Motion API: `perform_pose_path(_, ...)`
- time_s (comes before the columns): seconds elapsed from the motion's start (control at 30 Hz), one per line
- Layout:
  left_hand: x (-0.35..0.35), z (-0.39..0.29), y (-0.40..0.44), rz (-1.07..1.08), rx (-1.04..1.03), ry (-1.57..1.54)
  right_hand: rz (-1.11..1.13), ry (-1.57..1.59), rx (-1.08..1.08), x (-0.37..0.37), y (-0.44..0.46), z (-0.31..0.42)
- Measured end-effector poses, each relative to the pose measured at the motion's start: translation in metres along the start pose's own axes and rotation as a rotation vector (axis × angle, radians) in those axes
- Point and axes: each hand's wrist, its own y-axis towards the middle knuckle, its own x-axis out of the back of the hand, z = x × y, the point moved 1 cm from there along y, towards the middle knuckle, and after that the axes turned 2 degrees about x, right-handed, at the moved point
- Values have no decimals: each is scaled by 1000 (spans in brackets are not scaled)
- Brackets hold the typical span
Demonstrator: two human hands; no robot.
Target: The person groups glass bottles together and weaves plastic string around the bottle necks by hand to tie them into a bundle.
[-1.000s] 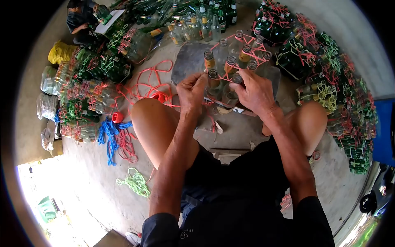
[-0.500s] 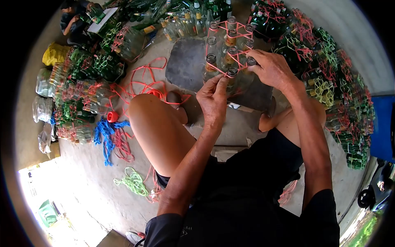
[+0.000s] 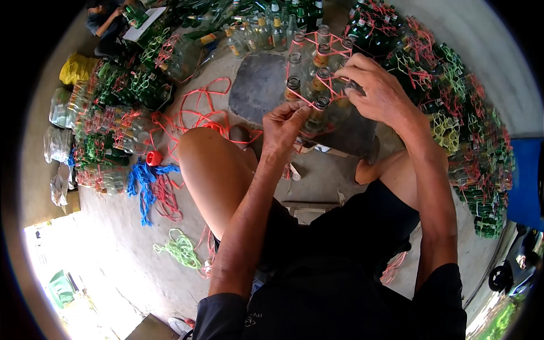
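Note:
Several clear glass bottles [image 3: 321,103] stand upright in a cluster on a dark slab [image 3: 258,85], with pink twine [image 3: 334,93] strung around and between their necks. My left hand [image 3: 283,124] pinches the twine just left of the nearest bottle neck. Over the right side of the cluster, my right hand [image 3: 377,88] has its thumb and fingers closed around the twine beside a bottle neck, partly hiding that neck. Some bottles carry yellow-orange labels.
Bundled bottles tied with twine line the right [image 3: 447,107] and left [image 3: 122,127]. Loose red twine [image 3: 212,113], blue strips [image 3: 146,187] and green twine [image 3: 180,249] lie on the floor. A person [image 3: 105,25] sits at the upper left; loose bottles [image 3: 263,34] stand at the back.
The bottle cluster has shifted and turned from its earlier position. My right hand has moved right and up, and my left hand is now by a different bottle neck.

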Motion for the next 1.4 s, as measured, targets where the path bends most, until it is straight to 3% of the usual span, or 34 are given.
perform_pose_path(0.13,4,-1,8,-6,15,72,40,-35,219,-15,26,3)
perform_pose_path(0.3,5,6,15,-78,-15,126,149,-170,304,-39,41,7)
perform_pose_path(0.43,-3,12,20,-188,-62,159,240,-227,284,-40,46,9)
perform_pose_path(0.63,-5,16,23,-186,-86,118,313,-270,349,-35,56,12)
perform_pose_path(0.73,-8,14,21,-228,21,134,395,-234,348,-36,59,10)
perform_pose_path(0.9,-11,9,20,-262,33,139,541,-238,296,-35,69,11)
perform_pose_path(1.0,-10,11,22,-259,25,144,571,-166,332,-33,72,11)
perform_pose_path(1.4,1,6,20,-192,-38,212,594,-433,510,-23,83,17)
